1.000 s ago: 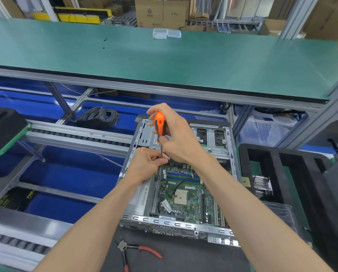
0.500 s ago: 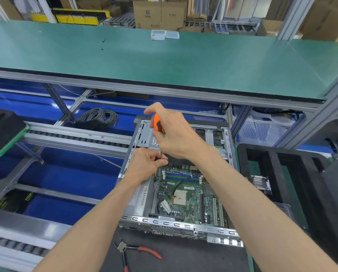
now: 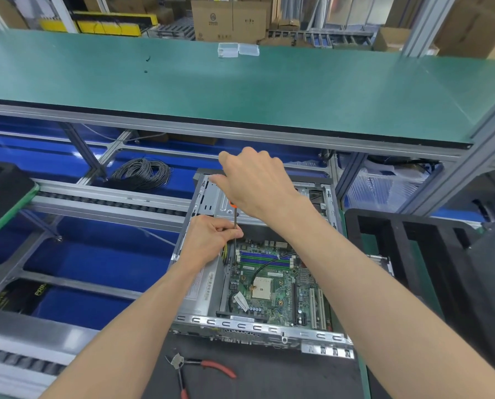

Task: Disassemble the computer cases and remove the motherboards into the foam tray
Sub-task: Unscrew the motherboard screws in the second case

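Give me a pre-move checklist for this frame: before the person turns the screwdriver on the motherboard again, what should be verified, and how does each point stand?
1. Right hand holds the screwdriver handle: ok, fingers wrapped over it, only a sliver of orange shows.
2. Left hand steadies the shaft: ok, fingertips pinch it low down.
3. Tip seated in a screw on the motherboard: cannot tell, too small to make out.
4. Shaft upright: ok, it runs near vertical.
5. Black cable away from the tip: ok, it lies to the right of it.
6. Computer case open on top: ok, board exposed.
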Tool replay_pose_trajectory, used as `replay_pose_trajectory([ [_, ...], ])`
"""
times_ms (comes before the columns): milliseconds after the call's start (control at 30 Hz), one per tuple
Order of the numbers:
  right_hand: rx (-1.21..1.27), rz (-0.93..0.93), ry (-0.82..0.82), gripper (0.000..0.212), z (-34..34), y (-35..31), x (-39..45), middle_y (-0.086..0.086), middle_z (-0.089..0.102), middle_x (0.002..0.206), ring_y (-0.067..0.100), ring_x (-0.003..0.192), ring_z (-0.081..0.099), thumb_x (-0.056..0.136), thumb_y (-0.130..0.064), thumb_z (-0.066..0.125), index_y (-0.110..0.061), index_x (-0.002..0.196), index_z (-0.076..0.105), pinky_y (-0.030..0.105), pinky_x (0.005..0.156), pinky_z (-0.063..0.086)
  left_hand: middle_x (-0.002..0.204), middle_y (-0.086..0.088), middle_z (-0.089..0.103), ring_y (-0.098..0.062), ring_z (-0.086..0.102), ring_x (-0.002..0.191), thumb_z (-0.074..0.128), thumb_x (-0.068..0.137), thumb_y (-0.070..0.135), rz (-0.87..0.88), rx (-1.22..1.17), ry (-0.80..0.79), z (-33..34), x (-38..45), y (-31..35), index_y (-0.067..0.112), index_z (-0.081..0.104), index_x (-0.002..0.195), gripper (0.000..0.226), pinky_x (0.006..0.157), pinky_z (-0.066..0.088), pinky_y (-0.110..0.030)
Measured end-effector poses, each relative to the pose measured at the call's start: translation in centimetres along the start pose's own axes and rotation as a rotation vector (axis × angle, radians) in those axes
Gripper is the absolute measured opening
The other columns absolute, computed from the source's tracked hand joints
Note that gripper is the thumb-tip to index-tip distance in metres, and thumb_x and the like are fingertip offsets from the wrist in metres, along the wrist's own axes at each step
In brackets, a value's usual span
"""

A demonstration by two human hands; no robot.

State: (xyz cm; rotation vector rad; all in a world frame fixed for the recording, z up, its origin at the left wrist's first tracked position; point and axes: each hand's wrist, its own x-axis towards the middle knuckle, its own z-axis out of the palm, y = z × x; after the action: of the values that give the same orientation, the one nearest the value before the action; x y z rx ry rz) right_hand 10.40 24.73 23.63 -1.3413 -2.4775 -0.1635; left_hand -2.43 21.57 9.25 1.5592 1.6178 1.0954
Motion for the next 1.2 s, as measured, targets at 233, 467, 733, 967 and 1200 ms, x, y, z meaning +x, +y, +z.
replay_pose_trajectory([
  [233, 0.290, -0.128, -0.137, 0.031, -0.2, 1.0, 0.3, 0.002, 0.058, 0.093, 0.022, 0.084, 0.049, 0.079, -0.008, 0.055, -0.015, 0.110, 0.054, 0.034, 0.066, 0.033, 0.040, 0.014, 0.030, -0.006, 0.028, 0.040, 0.087, 0.074, 0.023, 0.008, 0.060, 0.013, 0.0, 0.0, 0.1, 0.032, 0.078, 0.070, 0.014, 0.044, 0.022, -0.011],
  [467, 0.182, -0.061, -0.139, 0.026, -1.2, 0.5, 0.0, -0.001, 0.045, 0.085, 0.027, 0.077, 0.048, 0.088, -0.039, 0.053, -0.017, 0.101, 0.056, 0.035, 0.062, 0.031, 0.041, 0.014, 0.032, -0.004, 0.028, 0.043, 0.080, 0.084, 0.020, 0.019, 0.032, -0.041, 0.1, 0.0, -0.1, 0.044, 0.076, 0.069, 0.029, 0.048, 0.028, -0.016],
  [733, 0.070, -0.076, -0.175, 0.014, -1.2, 0.2, 0.7, 0.004, 0.037, 0.077, 0.030, 0.078, 0.044, 0.098, -0.022, 0.049, -0.014, 0.091, 0.041, 0.038, 0.059, 0.034, 0.043, 0.018, 0.052, 0.001, 0.046, 0.043, 0.087, 0.074, 0.022, -0.017, -0.001, -0.010, 0.0, 0.2, -0.2, 0.042, 0.077, 0.066, 0.024, 0.050, 0.037, -0.010],
  [967, 0.361, -0.145, -0.330, 0.028, -2.5, 1.3, 0.6, -0.013, 0.046, 0.080, 0.004, 0.074, 0.044, 0.075, -0.008, 0.055, -0.016, 0.100, 0.064, 0.026, 0.058, 0.035, 0.045, 0.012, 0.027, -0.006, 0.025, 0.045, 0.082, 0.081, 0.017, 0.017, 0.021, -0.036, 0.0, 0.0, -0.3, 0.035, 0.077, 0.074, 0.019, 0.049, 0.025, -0.019],
  [1200, 0.051, 0.013, -0.207, 0.034, -1.9, 0.3, 0.6, -0.002, 0.023, 0.071, 0.027, 0.070, 0.033, 0.102, -0.047, 0.045, -0.017, 0.087, 0.038, 0.040, 0.065, 0.029, 0.051, 0.024, 0.061, 0.009, 0.060, 0.056, 0.080, 0.082, 0.013, -0.022, -0.003, -0.046, 0.0, -0.2, 0.2, 0.026, 0.081, 0.081, 0.013, 0.063, 0.045, -0.006],
])
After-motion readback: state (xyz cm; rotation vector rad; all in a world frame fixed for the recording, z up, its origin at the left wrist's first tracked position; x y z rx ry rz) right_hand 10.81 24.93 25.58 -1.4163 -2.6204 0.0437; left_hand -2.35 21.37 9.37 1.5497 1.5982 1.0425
